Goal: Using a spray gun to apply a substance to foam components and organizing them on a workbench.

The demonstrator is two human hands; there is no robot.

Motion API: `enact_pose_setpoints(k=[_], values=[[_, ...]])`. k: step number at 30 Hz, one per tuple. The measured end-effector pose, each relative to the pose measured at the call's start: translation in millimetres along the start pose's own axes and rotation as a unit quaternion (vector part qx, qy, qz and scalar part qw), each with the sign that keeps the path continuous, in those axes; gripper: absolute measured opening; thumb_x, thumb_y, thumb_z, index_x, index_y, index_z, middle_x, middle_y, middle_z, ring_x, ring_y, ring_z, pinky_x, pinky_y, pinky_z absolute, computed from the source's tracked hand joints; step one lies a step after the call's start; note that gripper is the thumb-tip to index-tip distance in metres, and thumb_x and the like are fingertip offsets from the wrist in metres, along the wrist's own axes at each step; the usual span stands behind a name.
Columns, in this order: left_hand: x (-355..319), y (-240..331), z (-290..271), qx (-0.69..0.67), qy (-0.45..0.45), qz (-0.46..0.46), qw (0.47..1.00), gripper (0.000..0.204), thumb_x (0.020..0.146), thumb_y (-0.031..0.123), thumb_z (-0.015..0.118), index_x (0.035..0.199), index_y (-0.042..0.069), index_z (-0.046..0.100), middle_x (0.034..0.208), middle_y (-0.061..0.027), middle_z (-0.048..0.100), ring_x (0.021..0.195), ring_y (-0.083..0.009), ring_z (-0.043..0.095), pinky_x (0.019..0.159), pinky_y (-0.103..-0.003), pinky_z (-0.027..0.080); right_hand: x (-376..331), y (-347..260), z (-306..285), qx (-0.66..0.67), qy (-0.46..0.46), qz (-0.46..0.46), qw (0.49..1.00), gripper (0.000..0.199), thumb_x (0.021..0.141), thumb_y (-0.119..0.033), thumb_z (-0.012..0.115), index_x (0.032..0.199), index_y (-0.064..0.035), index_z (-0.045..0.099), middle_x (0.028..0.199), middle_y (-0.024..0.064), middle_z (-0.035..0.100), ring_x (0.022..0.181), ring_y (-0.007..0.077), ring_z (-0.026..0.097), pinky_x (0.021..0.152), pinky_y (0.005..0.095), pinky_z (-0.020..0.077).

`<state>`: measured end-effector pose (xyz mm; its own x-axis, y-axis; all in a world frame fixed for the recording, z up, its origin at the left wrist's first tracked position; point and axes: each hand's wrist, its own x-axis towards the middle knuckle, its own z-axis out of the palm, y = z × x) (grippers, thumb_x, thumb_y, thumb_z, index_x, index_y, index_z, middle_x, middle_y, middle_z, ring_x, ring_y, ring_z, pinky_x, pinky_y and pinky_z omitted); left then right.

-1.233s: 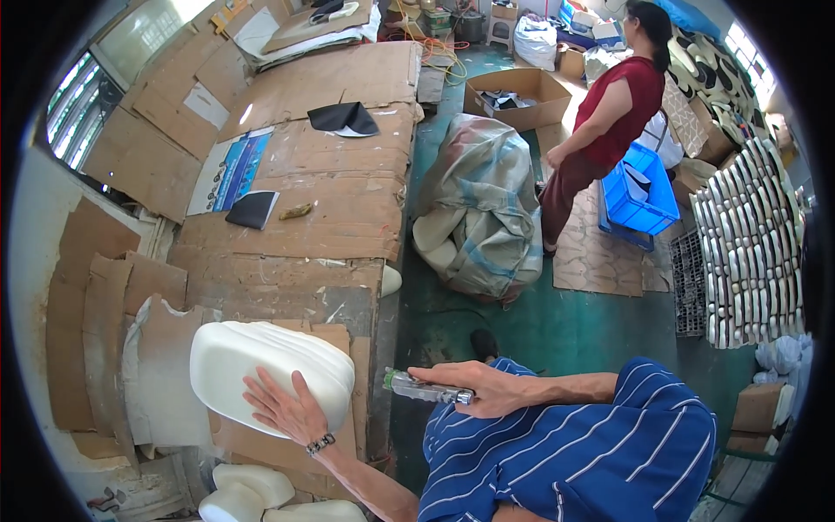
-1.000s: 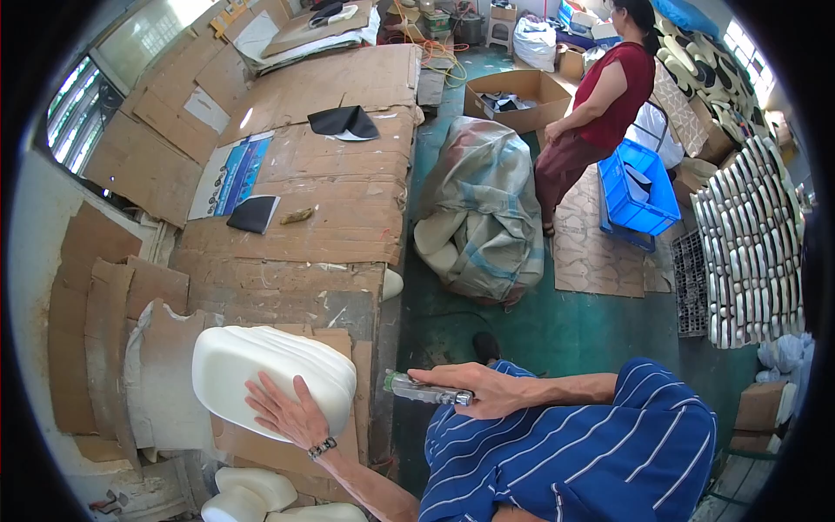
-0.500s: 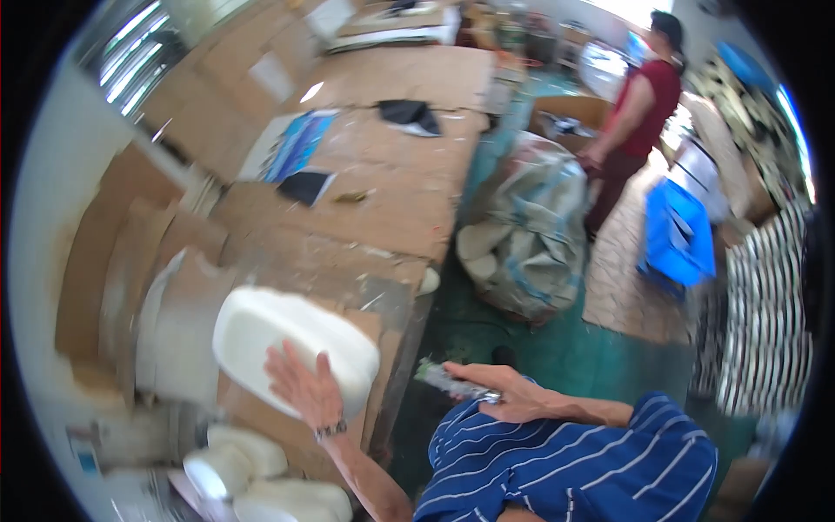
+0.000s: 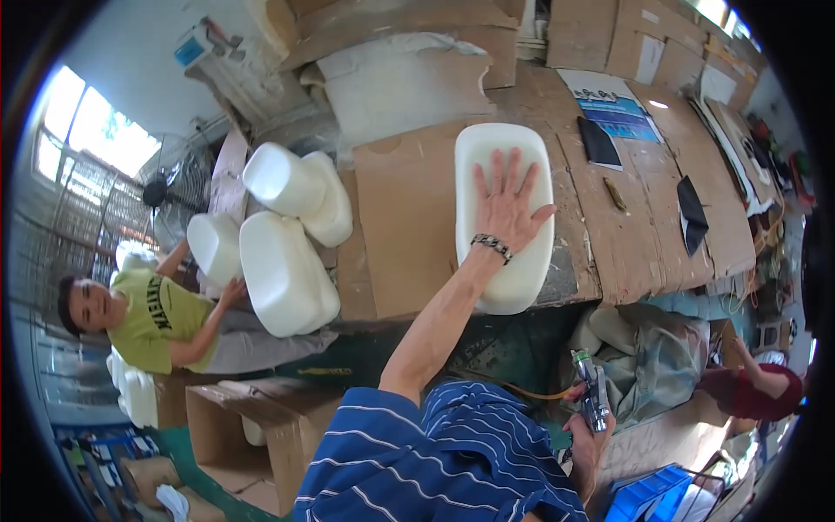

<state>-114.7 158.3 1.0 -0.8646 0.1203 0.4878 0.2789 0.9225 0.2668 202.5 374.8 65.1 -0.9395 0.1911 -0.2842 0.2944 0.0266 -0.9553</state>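
My left hand (image 4: pixel 507 209) lies flat with fingers spread over a white, rounded oblong tub-like piece (image 4: pixel 513 283). It appears to rest on the piece's sunken middle. The piece sits on the cardboard-covered table (image 4: pixel 404 235), close to the front edge. Off the table to the right, my right hand (image 4: pixel 588 442) grips a metal spray gun (image 4: pixel 595 402) with a green part at its tip. A yellowish hose (image 4: pixel 531 394) runs near that hand.
Similar white pieces (image 4: pixel 283 270) stand on the table's left, where a co-worker in a yellow-green shirt (image 4: pixel 161 313) touches one. Black scraps (image 4: pixel 600 143) lie at right. Below are an open carton (image 4: pixel 287 435), a large sack (image 4: pixel 670 348) and another person in red (image 4: pixel 761 391).
My view has swung left, bringing the stacked white pieces and the co-worker into sight. My left hand stays spread at the white piece; the spray gun is still in my right hand.
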Motion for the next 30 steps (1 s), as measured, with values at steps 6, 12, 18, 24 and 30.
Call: enact_pose_setpoints(k=[6,12,18,24,30], values=[[1,-2,1,-0.026,0.009,-0.002,1.0,0.078,0.095,0.065,0.051,0.156,0.017,0.042,0.17,-0.0135,0.016,0.157,-0.0394,0.006,0.123,-0.064,-0.002,10,-16,16,-0.004,-0.004,-0.018,1.0,0.044,0.076,0.008,0.05,0.118,0.0039,0.064,0.109,0.0122,0.067,0.093,0.0127,0.063,0.061,0.0222,0.049],[-1,-3,1,-0.038,0.012,-0.009,0.999,0.077,0.095,0.064,0.05,0.156,0.017,0.042,0.17,-0.0144,0.017,0.157,-0.0401,0.005,0.123,-0.064,-0.004,9,-24,28,-0.031,-0.016,-0.022,0.999,0.043,0.077,0.007,0.051,0.118,0.0046,0.064,0.111,0.0133,0.066,0.091,0.0128,0.063,0.06,0.0222,0.0491],[-3,-3,3,-0.044,0.007,-0.023,0.999,0.078,0.094,0.064,0.051,0.156,0.017,0.043,0.169,-0.015,0.017,0.157,-0.0403,0.004,0.122,-0.065,-0.005,7,-16,34,-0.035,-0.024,-0.019,0.999,0.043,0.077,0.005,0.053,0.119,0.0052,0.064,0.111,0.0144,0.067,0.095,0.0155,0.065,0.06,0.0224,0.0495],[-5,0,9,-0.046,0.026,-0.038,0.998,0.077,0.093,0.064,0.052,0.154,0.018,0.045,0.169,-0.0147,0.021,0.156,-0.0421,0.005,0.123,-0.066,-0.003,12,-12,32,-0.032,-0.032,-0.019,0.999,0.044,0.076,0.004,0.055,0.119,0.006,0.064,0.109,0.0155,0.067,0.095,0.0173,0.065,0.056,0.0231,0.0489],[-4,-1,12,-0.043,0.011,-0.045,0.998,0.075,0.092,0.063,0.052,0.154,0.021,0.046,0.169,-0.0118,0.023,0.157,-0.0411,0.007,0.123,-0.067,-0.004,42,1,28,-0.029,-0.07,-0.058,0.995,0.049,0.075,0.008,0.052,0.124,0.0064,0.061,0.112,0.0149,0.066,0.1,0.0178,0.062,0.053,0.0215,0.046]])
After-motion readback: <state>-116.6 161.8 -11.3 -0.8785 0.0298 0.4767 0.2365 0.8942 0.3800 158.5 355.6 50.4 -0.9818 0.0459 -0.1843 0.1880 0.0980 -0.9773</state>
